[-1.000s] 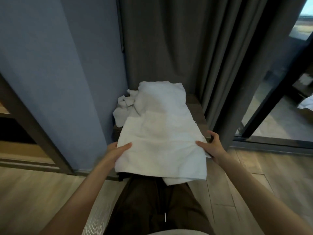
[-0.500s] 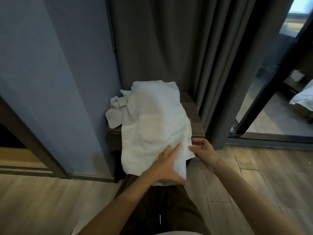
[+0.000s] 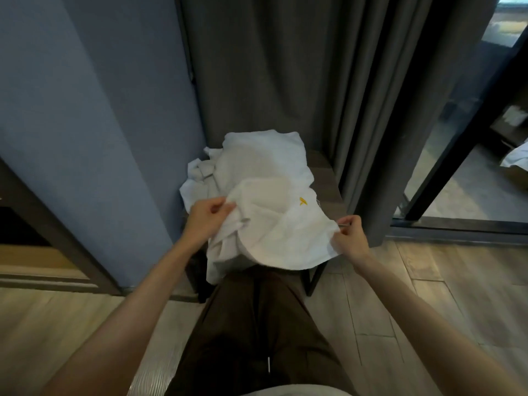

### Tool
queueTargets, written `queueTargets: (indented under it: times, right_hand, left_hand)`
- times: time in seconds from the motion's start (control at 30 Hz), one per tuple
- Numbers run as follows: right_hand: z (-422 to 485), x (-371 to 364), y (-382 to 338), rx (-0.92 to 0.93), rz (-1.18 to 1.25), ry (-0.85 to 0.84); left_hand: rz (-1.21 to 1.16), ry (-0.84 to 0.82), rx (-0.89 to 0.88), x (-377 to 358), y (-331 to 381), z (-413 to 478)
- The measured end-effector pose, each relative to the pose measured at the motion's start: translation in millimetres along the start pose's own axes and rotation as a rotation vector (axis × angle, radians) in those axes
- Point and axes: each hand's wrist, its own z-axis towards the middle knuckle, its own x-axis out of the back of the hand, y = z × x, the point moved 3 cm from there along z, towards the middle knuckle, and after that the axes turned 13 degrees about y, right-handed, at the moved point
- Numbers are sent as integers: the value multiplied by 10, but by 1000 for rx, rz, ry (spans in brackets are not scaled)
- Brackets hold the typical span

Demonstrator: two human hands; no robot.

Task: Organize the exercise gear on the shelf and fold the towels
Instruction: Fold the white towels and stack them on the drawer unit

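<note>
A white towel (image 3: 274,224) lies rumpled on the small dark table (image 3: 328,190) at frame centre, its near edge overhanging. The left hand (image 3: 205,218) grips its left fold and the right hand (image 3: 350,238) pinches its right corner, both with fingers curled.

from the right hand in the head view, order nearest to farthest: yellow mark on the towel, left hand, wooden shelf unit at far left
1. yellow mark, on the towel, just up-left of the right hand.
2. left hand, gripping the towel's opposite side.
3. wooden shelf unit, far left, beyond the blue wall.
</note>
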Motion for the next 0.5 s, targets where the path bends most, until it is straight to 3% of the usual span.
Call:
queueTargets:
  times: [0.17, 0.33, 0.5]
  right_hand:
    - [32, -8, -38, 83, -263, -9]
    - [19, -29, -84, 214, -532, -51]
    - [-7, -49, -23, 217, -556, -72]
  left_hand:
    - [-145, 174, 59, 563, 182, 306]
    - [-184, 220, 83, 749, 192, 398]
    - [-378, 233, 234, 796, 312, 512]
